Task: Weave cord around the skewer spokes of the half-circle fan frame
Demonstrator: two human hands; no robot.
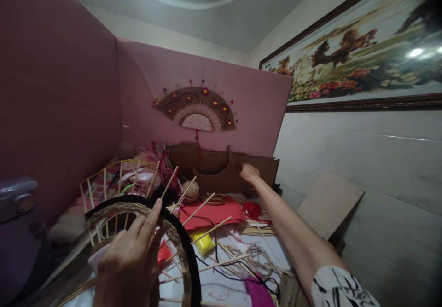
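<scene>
My left hand (127, 256) grips a fan-shaped frame (183, 245) close to me, its index finger pointing up along the sticks. Thin wooden sticks spread out from this frame through a woven band of tan rope, edged by a thick black band (194, 263). My right arm reaches far forward, and my right hand (249, 172) is closed in front of the brown cardboard (214, 159) at the back; whatever its fingers hold is hidden. A thin black cord (216, 240) loops across the table from beside the frame.
Red sheets (221, 212), a twine ball (191, 190), red yarn (252, 210), a yellow packet (203, 242) and a purple packet (257, 291) lie among loose sticks. A decorated fan (207, 102) hangs on the pink panel (255, 113). A board (329, 201) leans right.
</scene>
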